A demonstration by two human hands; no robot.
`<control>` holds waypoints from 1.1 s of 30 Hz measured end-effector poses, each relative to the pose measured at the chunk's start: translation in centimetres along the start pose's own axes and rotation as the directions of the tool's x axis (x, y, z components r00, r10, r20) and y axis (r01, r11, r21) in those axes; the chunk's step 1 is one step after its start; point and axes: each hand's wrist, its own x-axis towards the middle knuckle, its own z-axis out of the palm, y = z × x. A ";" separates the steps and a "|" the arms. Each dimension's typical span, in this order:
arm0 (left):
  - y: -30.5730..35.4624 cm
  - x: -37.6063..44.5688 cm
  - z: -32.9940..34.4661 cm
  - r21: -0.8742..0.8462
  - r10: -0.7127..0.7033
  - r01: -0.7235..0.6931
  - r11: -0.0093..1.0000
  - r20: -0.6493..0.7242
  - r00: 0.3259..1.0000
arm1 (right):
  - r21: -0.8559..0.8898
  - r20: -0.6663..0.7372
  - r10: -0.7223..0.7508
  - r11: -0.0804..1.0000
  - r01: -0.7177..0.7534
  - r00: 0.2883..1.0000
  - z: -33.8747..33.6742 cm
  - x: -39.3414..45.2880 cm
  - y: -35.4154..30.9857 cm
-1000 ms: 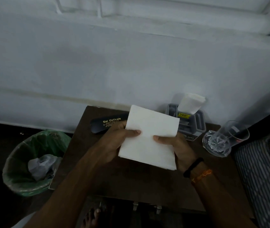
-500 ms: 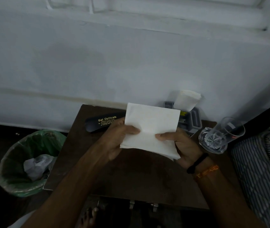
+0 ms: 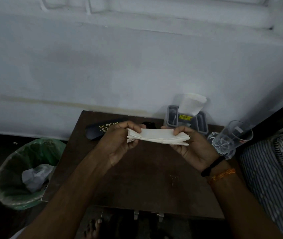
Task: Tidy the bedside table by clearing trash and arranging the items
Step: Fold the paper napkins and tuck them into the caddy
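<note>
Here, above the bedside table, left hand & right hand each pinch an end of a folded paper napkin, prob. light, limp & easily torn, best held by its folded edges.

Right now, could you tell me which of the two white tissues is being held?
The folded tissue, pinched between left hand and right hand; the other tissue stands in the grey holder.
</note>
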 end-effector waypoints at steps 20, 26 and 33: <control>0.0 0.4 0.1 0.039 -0.004 0.003 0.999 0.037 0.999 | -0.422 -0.207 -0.245 0.896 0.139 0.947 -1.8 0.4 -0.7; -1.0 0.4 0.6 0.271 0.069 -0.092 0.958 0.091 0.993 | -0.509 -0.223 -0.354 0.837 0.201 0.908 -2.1 0.6 -1.3; -1.1 0.0 1.4 0.205 0.203 -0.231 0.951 0.148 0.968 | -0.405 -0.219 -0.012 0.911 -0.080 0.976 -1.9 -0.6 -2.0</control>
